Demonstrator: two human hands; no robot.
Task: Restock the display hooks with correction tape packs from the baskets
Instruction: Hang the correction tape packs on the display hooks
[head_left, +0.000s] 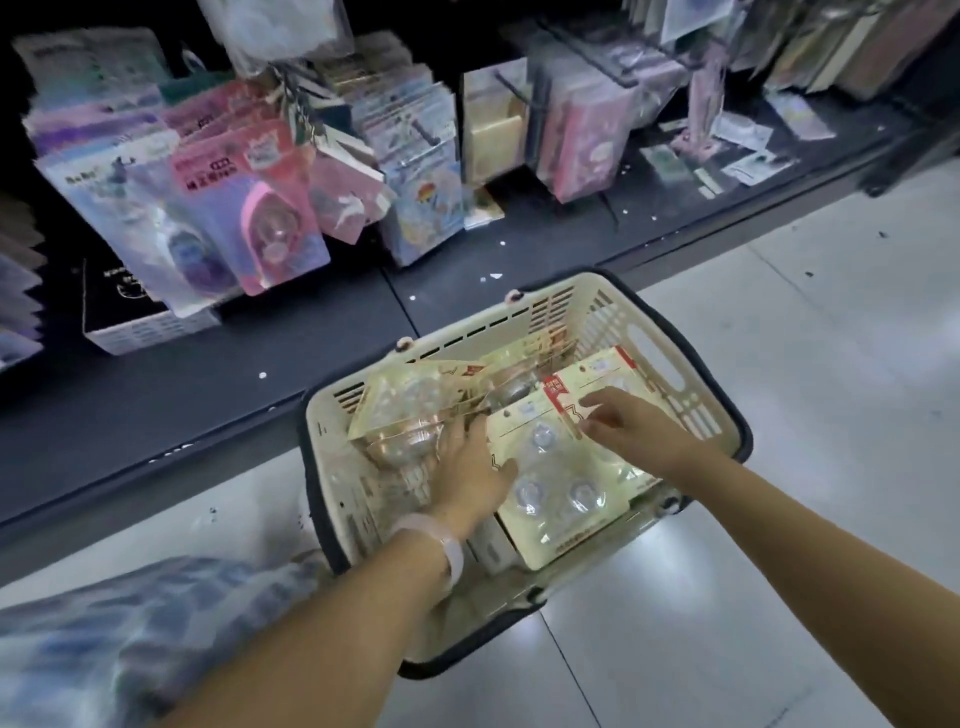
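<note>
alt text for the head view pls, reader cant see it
Both hands reach into a cream basket on the floor: left hand and right hand rest on cream blister packs. Behind it, packaged stationery hangs from display hooks.

Both bare forearms reach forward and down, converging toward middle of view. Left hand (470, 470): palm down, fingers stretched forward and slightly spread, fingertips partly hidden. Pale bracelet sits on left wrist. Left arm enters from lower left, long and nearly straight. Right hand (631, 423): palm down, fingers bent a little, thumb and forefinger close together as in pinch; grip itself not clear. Right arm enters from right edge, wrist straight. Hands near, not touching.
</note>
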